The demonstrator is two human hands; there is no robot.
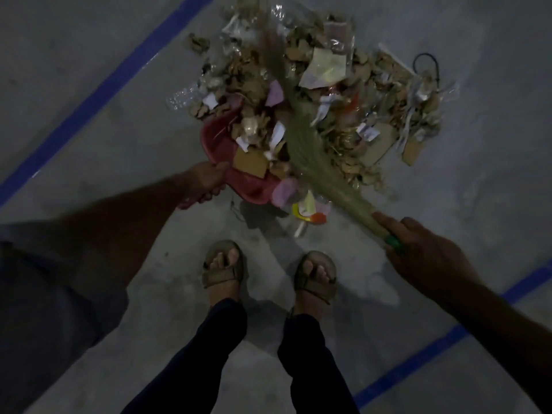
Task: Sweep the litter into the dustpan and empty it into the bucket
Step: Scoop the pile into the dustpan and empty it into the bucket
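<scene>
- Sweeping is the step in hand: the right hand [424,252] grasps the broom [310,162], whose bristles lie across the litter [343,94] heap just beyond the dustpan [215,138].
- The left hand [206,182] clenches the dustpan's near edge.
- The dustpan already holds cardboard and paper scraps; most litter lies outside it.
- Next, probably: draw the broom toward the dustpan.
- No bucket shows.

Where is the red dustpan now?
In the head view, the red dustpan sits left of centre on the floor, held by the left hand, beside the litter pile.
</scene>
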